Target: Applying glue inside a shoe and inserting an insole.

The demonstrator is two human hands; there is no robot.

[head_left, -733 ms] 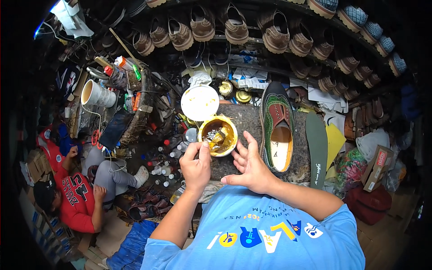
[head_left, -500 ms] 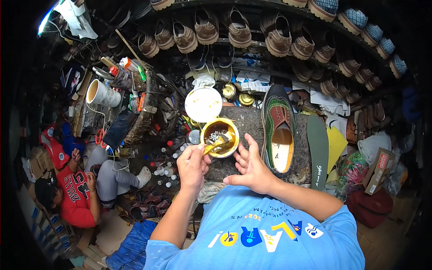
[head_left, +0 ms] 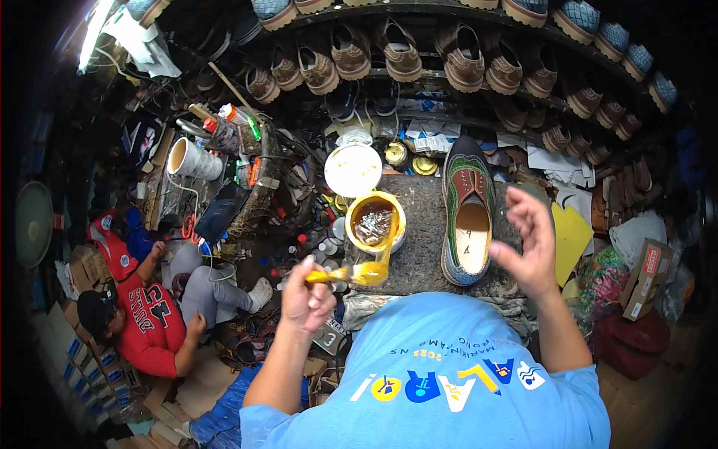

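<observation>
My left hand point(head_left: 309, 299) is closed round the yellow handle of a brush point(head_left: 344, 275), held just in front of a tub. Sticky amber glue coats the bristles, and a strand of it stretches up to the tub's rim. The round tub point(head_left: 349, 224) stands on the dark bench, part filled with brown glue. My right hand point(head_left: 532, 243) is held up with its fingers apart, just right of a green, brown and black lace-up shoe point(head_left: 451, 217). The shoe's toe points away from me. The grey-green insole is mostly hidden behind my right hand.
A white lid point(head_left: 353, 170) lies behind the tub, near small open tins point(head_left: 425, 165). Rows of brown shoes point(head_left: 400, 56) fill the shelves above. A cluttered stand with a white cup point(head_left: 198, 161) is at left. A person in red point(head_left: 146, 318) sits at lower left.
My left hand has lifted the brush out of the tub and brought it toward me, trailing glue. My right hand has left the tub's side and moved right, past the shoe.
</observation>
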